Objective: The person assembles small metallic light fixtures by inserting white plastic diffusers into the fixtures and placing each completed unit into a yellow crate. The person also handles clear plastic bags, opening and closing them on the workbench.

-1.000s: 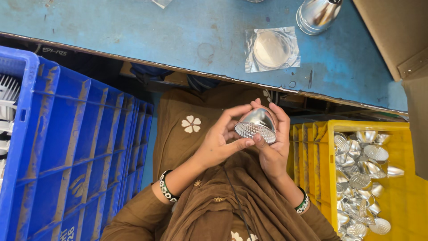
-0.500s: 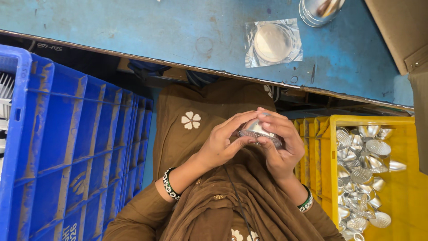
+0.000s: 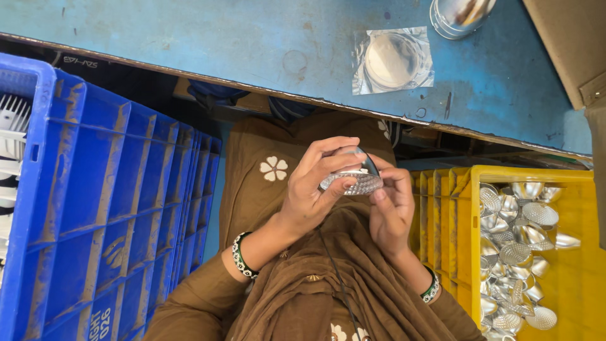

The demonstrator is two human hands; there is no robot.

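Observation:
A small shiny silver reflector cup [image 3: 355, 180] with a dimpled surface is held over my lap, between both hands. My left hand [image 3: 314, 189] grips its rim with thumb and fingers from the left. My right hand [image 3: 390, 205] holds it from the right, fingers curled on its edge. Both wrists wear green and white bangles. My brown clothing with white flower prints lies beneath.
A yellow crate [image 3: 584, 252] at the right holds several similar silver cups [image 3: 517, 252]. A big blue crate [image 3: 107, 208] stands at the left. The blue workbench [image 3: 221, 44] ahead carries a clear plastic packet with a round lens [image 3: 392, 60] and a metal cup [image 3: 461, 14].
Both hands have shifted the cup slightly and turned it; the right hand's fingers, which covered it half a second ago, now sit on its right edge.

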